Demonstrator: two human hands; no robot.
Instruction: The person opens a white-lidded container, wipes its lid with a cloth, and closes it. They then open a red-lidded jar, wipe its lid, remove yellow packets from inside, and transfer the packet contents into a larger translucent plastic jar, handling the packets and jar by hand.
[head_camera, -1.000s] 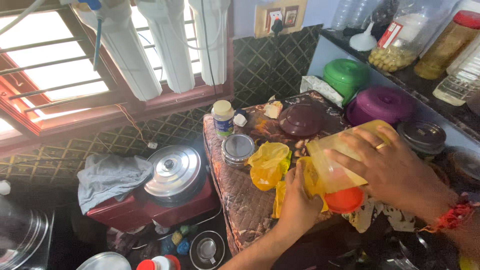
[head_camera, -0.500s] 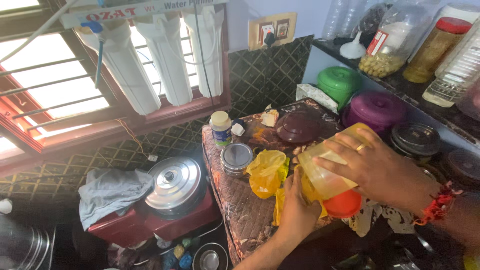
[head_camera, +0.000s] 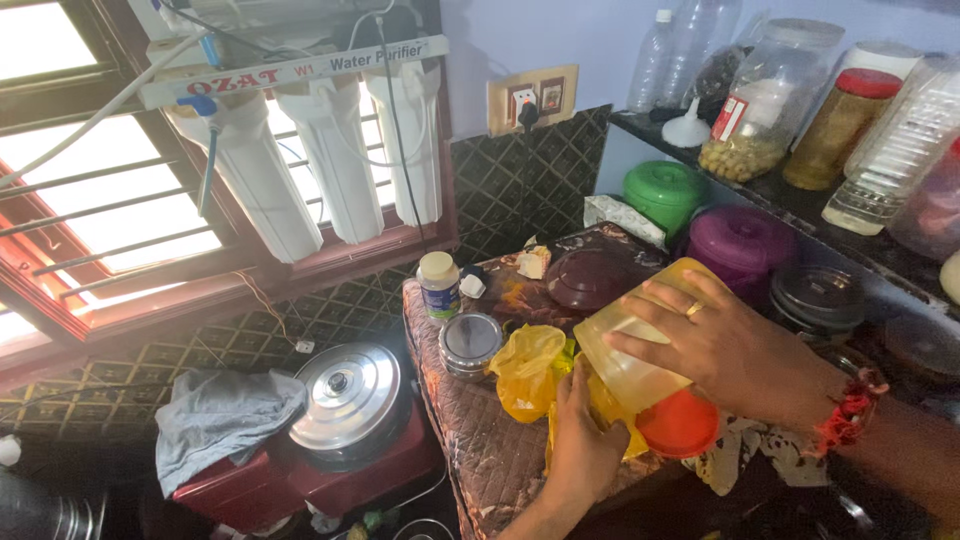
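Observation:
My right hand (head_camera: 735, 350), with a ring and a red wrist thread, grips a translucent yellow plastic jar (head_camera: 625, 365) tilted on its side. The jar's orange lid (head_camera: 680, 425) points toward me. My left hand (head_camera: 580, 440) reaches under the jar's side and presses on a yellow plastic bag (head_camera: 605, 410) there. Both hands are over a quilted brown cloth-covered surface (head_camera: 480, 440). Another crumpled yellow bag (head_camera: 528, 368) lies just left of the jar.
On the cloth stand a steel tin (head_camera: 470, 343), a small white bottle (head_camera: 438, 285) and a maroon lid (head_camera: 590, 277). Green (head_camera: 668, 192) and purple (head_camera: 742, 240) containers sit behind; jars line the shelf (head_camera: 800, 195). A steel-lidded red appliance (head_camera: 340, 400) stands at left.
The view has tilted up and the hands with the jar have shifted slightly left and down in frame. The grip on the jar is unchanged.

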